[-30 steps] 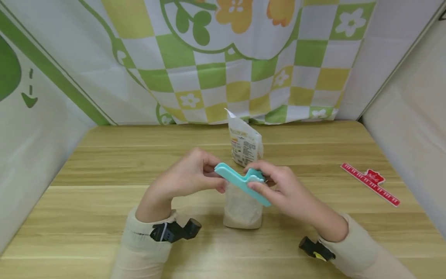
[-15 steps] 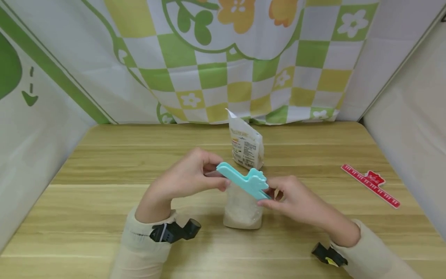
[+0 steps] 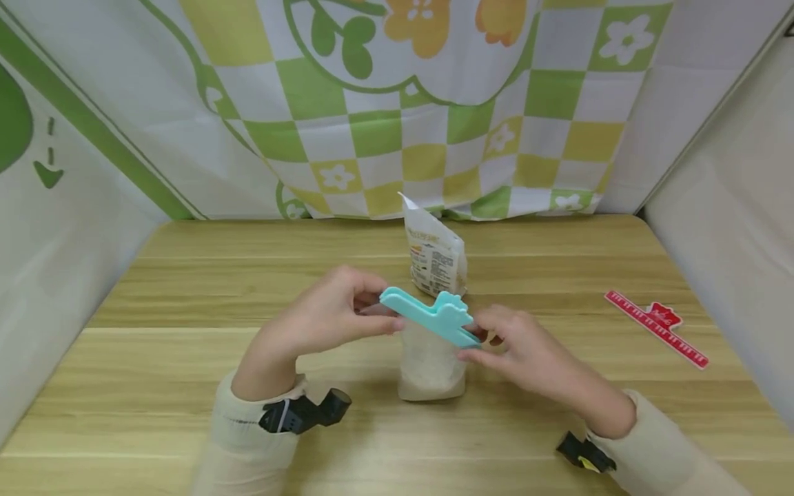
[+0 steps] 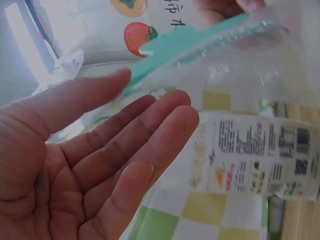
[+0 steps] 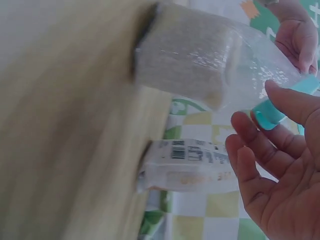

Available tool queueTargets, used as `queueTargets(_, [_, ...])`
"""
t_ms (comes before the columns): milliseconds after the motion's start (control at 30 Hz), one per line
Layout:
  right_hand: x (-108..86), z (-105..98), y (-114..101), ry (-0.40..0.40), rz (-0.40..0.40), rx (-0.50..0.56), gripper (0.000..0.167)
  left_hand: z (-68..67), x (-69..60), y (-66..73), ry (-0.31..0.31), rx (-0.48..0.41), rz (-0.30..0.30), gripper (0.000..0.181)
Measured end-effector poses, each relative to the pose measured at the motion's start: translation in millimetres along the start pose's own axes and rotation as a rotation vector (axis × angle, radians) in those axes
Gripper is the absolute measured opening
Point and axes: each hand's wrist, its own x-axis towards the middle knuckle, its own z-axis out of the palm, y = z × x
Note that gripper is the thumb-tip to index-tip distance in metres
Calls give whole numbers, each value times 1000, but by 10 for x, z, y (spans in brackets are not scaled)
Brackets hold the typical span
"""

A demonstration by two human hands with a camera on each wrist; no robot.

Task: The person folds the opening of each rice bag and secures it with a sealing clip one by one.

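A clear plastic bag with pale contents in its lower part stands upright on the wooden table. Across its top lies a turquoise bag clip, slanting down to the right. My left hand pinches the bag's upper left corner beside the clip's end; in the left wrist view its other fingers are loosely bent. At the other end my right hand pinches the clip, thumb on the near side. In the right wrist view the filled part of the bag shows below the clip. The clip's far side is mostly hidden.
Behind the bag stands a white printed pouch. A red bag clip lies on the table at the right. A checkered green and yellow cloth hangs along the back edge.
My right hand has moved from the clip's raised handle to its lower right end. The clip's handle is now uncovered. My left hand stays at the left end.
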Motion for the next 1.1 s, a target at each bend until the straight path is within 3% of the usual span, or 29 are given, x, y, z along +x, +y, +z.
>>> queueTargets(167, [-89, 22, 29, -93, 151, 25, 42, -48, -100, -201, -38, -3, -69, 20])
queueTargets(267, [-149, 80, 54, -106, 232, 71, 48, -21, -176, -348, -84, 58, -106, 32])
queueTargets(400, [-232, 182, 88, -99, 278, 113, 40, 139, -200, -490, -147, 146, -107, 47])
queueTargets(500, [-268, 255, 86, -93, 301, 133, 40, 301, -182, -555, -163, 144, -105, 56])
queueTargets(633, [-273, 314, 44, -73, 335, 164, 47, 470, -162, -612, -137, 140, -87, 62])
queueTargets(867, [-252, 378, -25, -41, 408, 210, 58, 618, -170, -647, -76, 153, -87, 66])
queueTargets(1100, [-229, 475, -27, -23, 414, 202, 67, 705, -168, -666, -22, 176, -98, 52])
